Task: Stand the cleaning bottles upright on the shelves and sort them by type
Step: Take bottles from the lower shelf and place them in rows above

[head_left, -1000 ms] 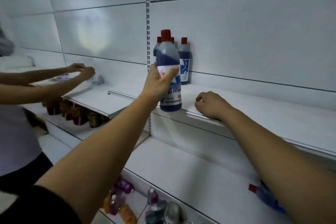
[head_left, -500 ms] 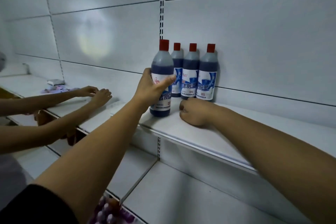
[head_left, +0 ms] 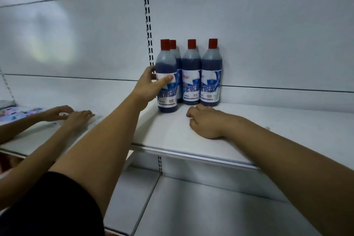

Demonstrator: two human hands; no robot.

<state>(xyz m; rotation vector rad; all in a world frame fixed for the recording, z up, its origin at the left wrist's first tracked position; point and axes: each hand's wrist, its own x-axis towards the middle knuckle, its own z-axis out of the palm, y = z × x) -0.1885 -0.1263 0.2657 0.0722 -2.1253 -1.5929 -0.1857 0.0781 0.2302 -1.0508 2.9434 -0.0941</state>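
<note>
front bottle [head_left: 166, 99], dark blue liquid, red cap, white-blue label, stands upright on upper shelf [head_left: 268, 140], centre of frame. left hand [head_left: 148, 86] grasps its body, thumb across label, fingers round the far side. three like bottles upright just behind and right of it, against back panel: one [head_left: 173, 44] mostly hidden, second [head_left: 191, 74], third [head_left: 210, 74]. right hand [head_left: 205, 122] rests on shelf below them, fingers clenched loosely under, holding nothing. another person's two hands [head_left: 72, 115] lie flat at left of frame. lower shelf [head_left: 210, 207] beneath.

洁厕灵 on three bottles [head_left: 191, 82], fine print unreadable
</note>
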